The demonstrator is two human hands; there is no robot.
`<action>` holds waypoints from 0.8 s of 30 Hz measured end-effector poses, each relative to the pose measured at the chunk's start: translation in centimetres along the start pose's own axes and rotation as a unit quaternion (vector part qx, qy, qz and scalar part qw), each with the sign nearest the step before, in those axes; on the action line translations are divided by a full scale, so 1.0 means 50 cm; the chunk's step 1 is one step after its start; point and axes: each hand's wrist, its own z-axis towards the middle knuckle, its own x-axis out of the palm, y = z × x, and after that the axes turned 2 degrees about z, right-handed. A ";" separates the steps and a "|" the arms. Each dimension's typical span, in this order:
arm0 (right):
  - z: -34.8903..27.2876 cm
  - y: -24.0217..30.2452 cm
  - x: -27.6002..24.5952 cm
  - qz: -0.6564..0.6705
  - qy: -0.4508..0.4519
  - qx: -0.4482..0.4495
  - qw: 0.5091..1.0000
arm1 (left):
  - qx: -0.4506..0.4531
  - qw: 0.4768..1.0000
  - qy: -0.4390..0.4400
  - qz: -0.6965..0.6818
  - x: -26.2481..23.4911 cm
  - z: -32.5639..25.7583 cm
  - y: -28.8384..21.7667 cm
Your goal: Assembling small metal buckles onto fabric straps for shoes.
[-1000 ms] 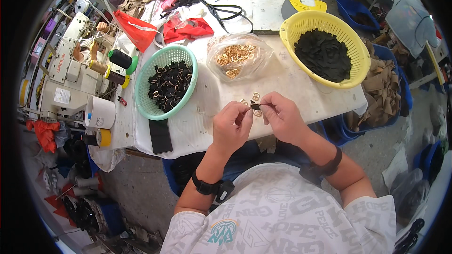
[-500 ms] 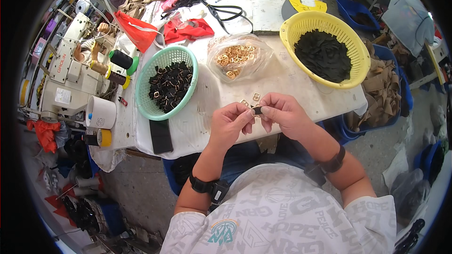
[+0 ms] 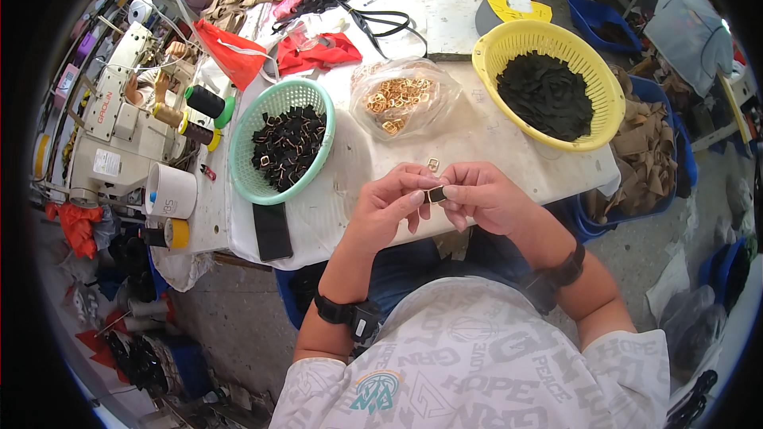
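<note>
Between my two hands, over the table's near edge, is a short black strip (image 3: 436, 195) with a gold square buckle (image 3: 427, 197) at its left end. My left hand (image 3: 391, 205) pinches the buckle side with thumb and fingers. The other end of the strip is gripped by my right hand (image 3: 485, 197), thumb on top. Fingers partly hide how strip and buckle join. Just beyond my fingertips a loose gold buckle (image 3: 433, 164) lies on the table. Farther off, a clear plastic bag (image 3: 429, 115) holds many gold buckles.
A mint-green basket (image 3: 238, 160) with black strips and buckles stands left, a black phone (image 3: 273, 232) below it. A yellow basket (image 3: 618, 111) of black strips stands right. A sewing machine (image 3: 107, 139) and thread spools (image 3: 204, 100) are at far left, a blue bin (image 3: 685, 155) at right.
The black strip and buckle have turned so the strip's flat face shows more. My left fingers have shifted forward and now cover a loose buckle on the table.
</note>
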 end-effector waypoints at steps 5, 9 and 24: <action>0.000 0.003 0.001 -0.040 -0.011 0.010 0.999 | -0.028 0.999 0.017 0.005 -0.007 -0.001 -0.002; -0.003 0.016 0.008 -0.128 -0.027 0.021 0.991 | -0.066 0.997 0.029 0.035 -0.009 -0.001 -0.009; -0.014 0.009 0.035 -0.307 -0.123 -0.109 0.937 | 0.071 0.991 -0.010 0.112 0.009 -0.008 0.019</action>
